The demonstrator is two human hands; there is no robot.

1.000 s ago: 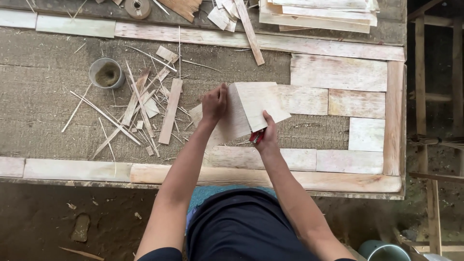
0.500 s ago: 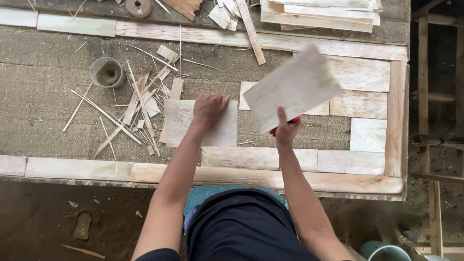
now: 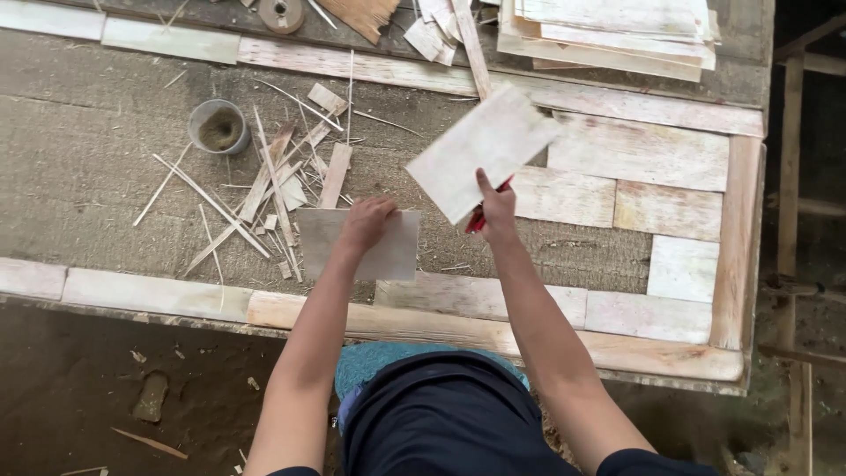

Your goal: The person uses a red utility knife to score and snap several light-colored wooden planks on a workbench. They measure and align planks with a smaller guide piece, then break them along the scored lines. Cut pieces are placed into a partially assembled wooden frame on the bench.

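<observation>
The head view is showing you leaning over a coarse brown fibre work board that is being edged with pale veneer strips. Your left hand is pressing flat, fingers spread, on a pale rectangular sheet of thin wood veneer lying on the board just above the near strip border. Your right hand is pinching a second, larger pale veneer sheet by its lower edge, fingers closed on it, and is also gripping something red, too hidden to identify; that sheet is tilting up off the surface, clear of the patchwork of laid pieces to its right. You seem to be sorting or fitting pieces into the bare middle. Next, you are likely needing to lower the raised sheet squarely beside the laid ones without shifting the pinned one. A small grey cup and loose wood slivers are lying to the left.
</observation>
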